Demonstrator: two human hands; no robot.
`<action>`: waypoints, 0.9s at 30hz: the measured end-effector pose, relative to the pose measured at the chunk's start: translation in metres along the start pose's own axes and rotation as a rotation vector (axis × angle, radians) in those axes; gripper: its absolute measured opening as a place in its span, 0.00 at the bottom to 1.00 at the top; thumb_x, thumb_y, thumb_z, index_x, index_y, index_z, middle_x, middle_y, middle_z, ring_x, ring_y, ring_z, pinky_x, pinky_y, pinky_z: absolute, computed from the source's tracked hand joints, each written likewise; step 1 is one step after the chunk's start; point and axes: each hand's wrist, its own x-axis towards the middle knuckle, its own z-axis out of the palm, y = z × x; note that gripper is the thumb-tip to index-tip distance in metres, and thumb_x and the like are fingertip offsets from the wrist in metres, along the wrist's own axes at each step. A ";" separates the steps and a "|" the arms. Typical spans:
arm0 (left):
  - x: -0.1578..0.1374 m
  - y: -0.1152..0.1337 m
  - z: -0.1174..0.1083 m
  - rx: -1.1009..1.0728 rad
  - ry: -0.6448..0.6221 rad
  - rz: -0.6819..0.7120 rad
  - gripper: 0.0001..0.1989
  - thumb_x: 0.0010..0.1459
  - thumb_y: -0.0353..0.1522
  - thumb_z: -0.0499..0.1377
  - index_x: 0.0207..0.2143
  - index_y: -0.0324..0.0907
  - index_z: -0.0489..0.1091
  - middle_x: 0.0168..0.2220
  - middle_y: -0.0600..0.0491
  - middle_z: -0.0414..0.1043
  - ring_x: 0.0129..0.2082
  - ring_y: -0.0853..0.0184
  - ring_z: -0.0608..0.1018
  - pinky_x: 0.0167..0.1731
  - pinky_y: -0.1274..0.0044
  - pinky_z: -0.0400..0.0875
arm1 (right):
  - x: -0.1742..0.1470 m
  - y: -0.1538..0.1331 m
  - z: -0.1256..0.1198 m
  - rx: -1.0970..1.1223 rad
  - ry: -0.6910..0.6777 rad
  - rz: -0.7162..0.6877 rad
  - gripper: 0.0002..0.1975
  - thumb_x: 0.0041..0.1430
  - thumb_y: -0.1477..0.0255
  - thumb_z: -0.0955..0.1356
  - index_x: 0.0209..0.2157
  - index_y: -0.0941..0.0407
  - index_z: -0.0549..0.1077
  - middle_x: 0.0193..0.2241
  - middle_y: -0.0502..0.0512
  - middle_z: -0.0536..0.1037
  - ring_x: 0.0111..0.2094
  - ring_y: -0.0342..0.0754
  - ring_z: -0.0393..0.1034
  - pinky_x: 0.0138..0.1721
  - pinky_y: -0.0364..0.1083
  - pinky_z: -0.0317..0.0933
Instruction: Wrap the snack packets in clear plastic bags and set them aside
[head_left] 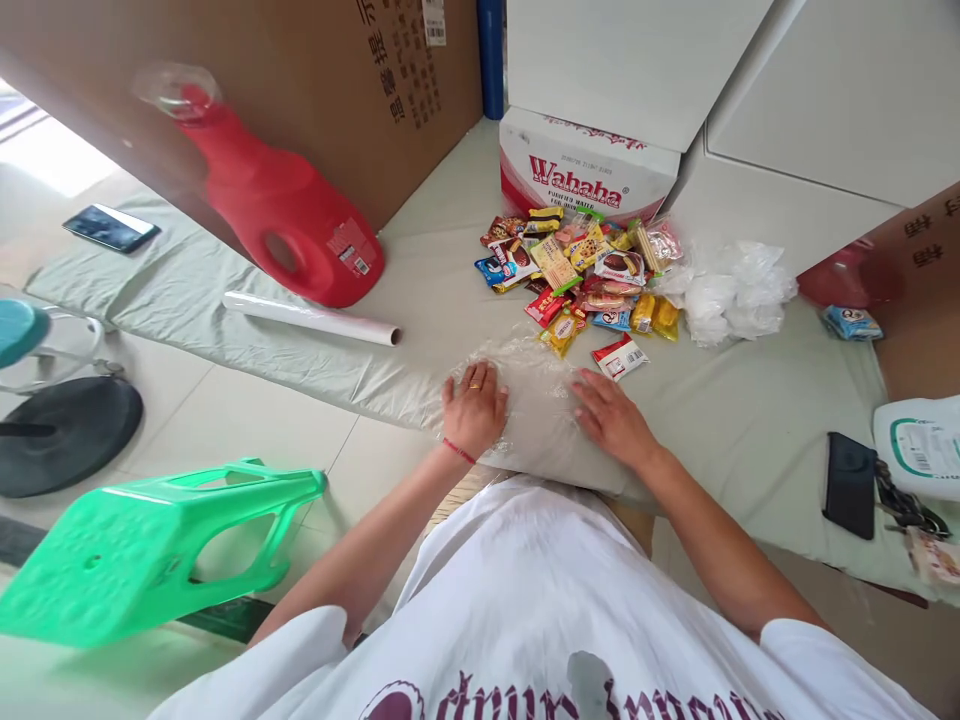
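Observation:
A sheet of clear plastic (536, 385) lies spread on the cloth-covered surface in front of me. My left hand (476, 410) rests palm down on its left side, fingers stretched out, with a ring and a red wrist string. On the right side, my right hand (616, 418) lies flat with its fingers spread at the edge of the plastic. Neither hand holds anything. Just beyond the plastic is a pile of small wrapped snacks (555, 265). One red and white snack packet (619, 356) sits apart, nearest my right hand.
Right of the snacks lie bunched clear plastic bags (739, 295). A white roll (311, 318) and a red jug (289, 215) are on the left. Behind stands a Wahaha carton (585, 165). A black phone (850, 485) lies far right. A green stool (150, 550) is on the floor.

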 end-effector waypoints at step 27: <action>0.044 -0.050 0.012 -0.002 -0.169 0.279 0.30 0.72 0.42 0.39 0.72 0.48 0.55 0.72 0.45 0.55 0.72 0.56 0.60 0.71 0.50 0.38 | -0.002 0.024 0.005 -0.074 0.164 0.221 0.23 0.75 0.64 0.57 0.62 0.56 0.71 0.59 0.63 0.75 0.60 0.57 0.67 0.61 0.59 0.64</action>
